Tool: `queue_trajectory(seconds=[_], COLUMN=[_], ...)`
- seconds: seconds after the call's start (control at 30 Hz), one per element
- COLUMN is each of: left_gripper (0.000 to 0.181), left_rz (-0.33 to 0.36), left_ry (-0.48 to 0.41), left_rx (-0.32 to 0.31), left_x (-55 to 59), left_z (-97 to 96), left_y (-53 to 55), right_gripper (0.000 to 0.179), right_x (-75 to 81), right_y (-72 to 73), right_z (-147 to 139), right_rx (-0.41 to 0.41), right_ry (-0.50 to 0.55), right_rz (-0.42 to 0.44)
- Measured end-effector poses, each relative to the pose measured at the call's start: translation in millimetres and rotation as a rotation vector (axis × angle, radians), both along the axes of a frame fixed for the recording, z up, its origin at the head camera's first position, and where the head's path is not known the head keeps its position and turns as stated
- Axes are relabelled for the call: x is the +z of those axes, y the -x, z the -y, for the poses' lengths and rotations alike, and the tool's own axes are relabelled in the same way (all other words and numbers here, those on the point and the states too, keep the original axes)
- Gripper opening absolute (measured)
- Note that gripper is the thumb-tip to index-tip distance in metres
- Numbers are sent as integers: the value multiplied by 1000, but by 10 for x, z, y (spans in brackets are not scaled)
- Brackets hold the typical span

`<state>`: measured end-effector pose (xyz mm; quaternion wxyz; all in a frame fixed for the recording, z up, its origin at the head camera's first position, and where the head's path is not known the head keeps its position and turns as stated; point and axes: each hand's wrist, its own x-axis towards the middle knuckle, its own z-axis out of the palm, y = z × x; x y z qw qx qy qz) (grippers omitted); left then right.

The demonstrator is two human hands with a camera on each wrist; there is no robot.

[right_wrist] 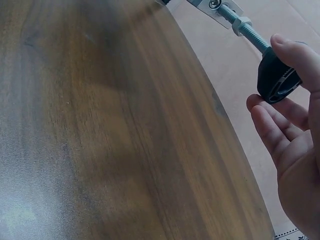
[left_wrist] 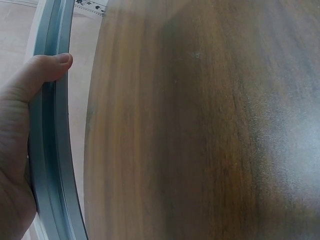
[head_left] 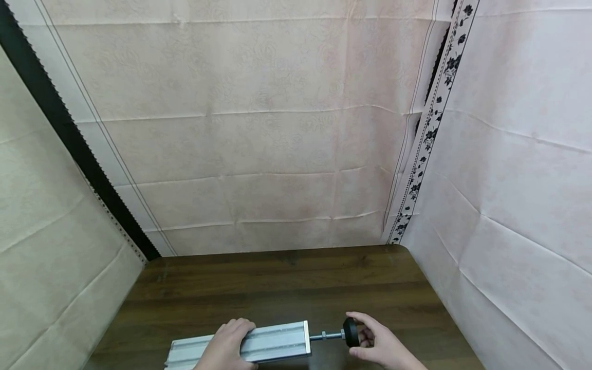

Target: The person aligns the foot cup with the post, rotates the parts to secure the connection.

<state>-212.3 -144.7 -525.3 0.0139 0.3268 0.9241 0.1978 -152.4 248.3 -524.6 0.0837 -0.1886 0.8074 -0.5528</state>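
A silvery grooved aluminium profile (head_left: 277, 340) lies lengthwise across the lower part of the head view. My left hand (head_left: 227, 345) grips it around its middle, with the thumb along its near side in the left wrist view (left_wrist: 47, 75). From the profile's right end plate a threaded rod (head_left: 330, 336) with a hex nut (right_wrist: 242, 25) sticks out. On the rod's outer end sits a black round levelling foot (head_left: 351, 332). My right hand (head_left: 376, 345) pinches this foot by its edge between thumb and fingers; the foot's hollow underside faces the palm in the right wrist view.
Beneath the hands is a brown wood-grain table (head_left: 277, 282). Creased pale cloth (head_left: 277, 144) hangs behind it and on both sides. A black strip (head_left: 78, 139) runs down the left corner, a flower-patterned border (head_left: 430, 128) down the right.
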Motion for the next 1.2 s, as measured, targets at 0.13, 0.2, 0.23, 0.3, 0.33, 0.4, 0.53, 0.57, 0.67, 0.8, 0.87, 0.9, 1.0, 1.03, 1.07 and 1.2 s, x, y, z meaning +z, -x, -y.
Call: queue_trajectory(seconds=[0.13, 0.2, 0.23, 0.3, 0.33, 0.4, 0.53, 0.57, 0.67, 0.8, 0.87, 0.9, 1.0, 1.03, 1.07, 1.2], left_gripper=[66, 66, 67, 67, 68, 68, 68, 68, 67, 65, 65, 65, 66, 66, 66, 66], left_rz=[-5, -7, -8, -11, -13, -13, -8, -11, -42, -99, -110, -112, -111, -112, -114, -138], left_ry=[7, 9, 8, 7, 8, 7, 7, 3, -13, -33, -36, -34, -31, -32, -33, -42], left_rx=[3, 3, 3, 4, 5, 7, 12, 13, 18, 27, 30, 31, 28, 25, 23, 12], left_x=[-4, -6, -3, 5, 10, 19, 30, 31, 31, 44, 52, 57, 63, 65, 65, 46], left_z=[-1, -3, -4, -5, -6, -7, -11, -11, -7, 11, 16, 17, 16, 15, 12, 11], left_y=[1, 5, 7, 8, 7, 4, 0, 1, 8, 31, 40, 44, 47, 47, 48, 56], right_gripper=[65, 66, 66, 66, 66, 66, 71, 73, 78, 81, 81, 81, 82, 82, 82, 84], right_x=[19, 26, 31, 39, 40, 36, 11, 2, -25, -47, -49, -47, -39, -37, -34, -16], right_y=[-1, 0, 2, 6, 7, 9, 10, 13, 22, 19, 14, 11, 7, 6, 4, -10], right_z=[10, 12, 12, 15, 16, 18, 13, 10, -7, -29, -33, -33, -23, -19, -14, -5], right_rx=[11, 8, 6, 2, 1, -1, -14, -17, -23, -24, -25, -24, -22, -21, -20, -30], right_ry=[21, 24, 24, 27, 24, 19, 11, 11, 11, 34, 45, 52, 52, 51, 45, 23], right_rz=[3, 10, 11, 19, 17, 17, 30, 27, 3, -25, -32, -34, -66, -81, -100, -132])
